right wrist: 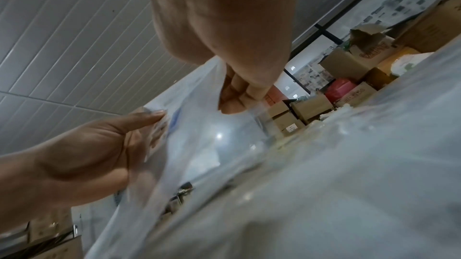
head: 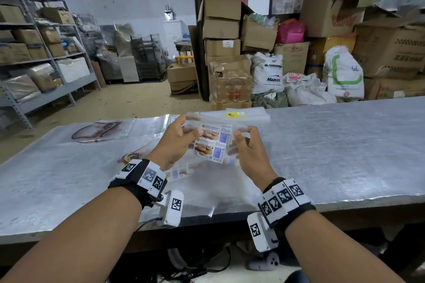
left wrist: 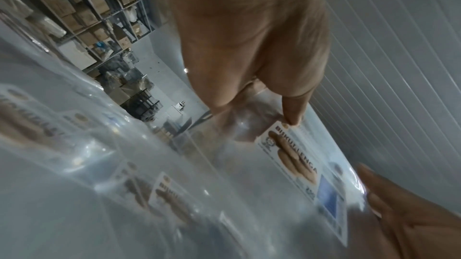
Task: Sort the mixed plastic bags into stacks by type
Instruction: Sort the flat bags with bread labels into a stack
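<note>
Both hands hold up a few clear plastic bags with "Biskut Lenga" biscuit labels (head: 212,143) above the table. My left hand (head: 181,138) pinches their left edge, thumb on the near face, fingers behind. My right hand (head: 245,145) grips the right edge the same way. In the left wrist view the biscuit label (left wrist: 297,160) shows under my thumb. In the right wrist view my fingers (right wrist: 239,95) curl behind the clear film (right wrist: 212,145). More biscuit-label bags (head: 177,173) lie flat under my left wrist.
On the metal table (head: 345,156) lie large clear bags with a brown-and-red print (head: 96,132) at far left, a stack of clear bags with a yellow label (head: 243,114) at the far edge, and loose film (head: 207,200) near the front. Boxes and sacks stand behind.
</note>
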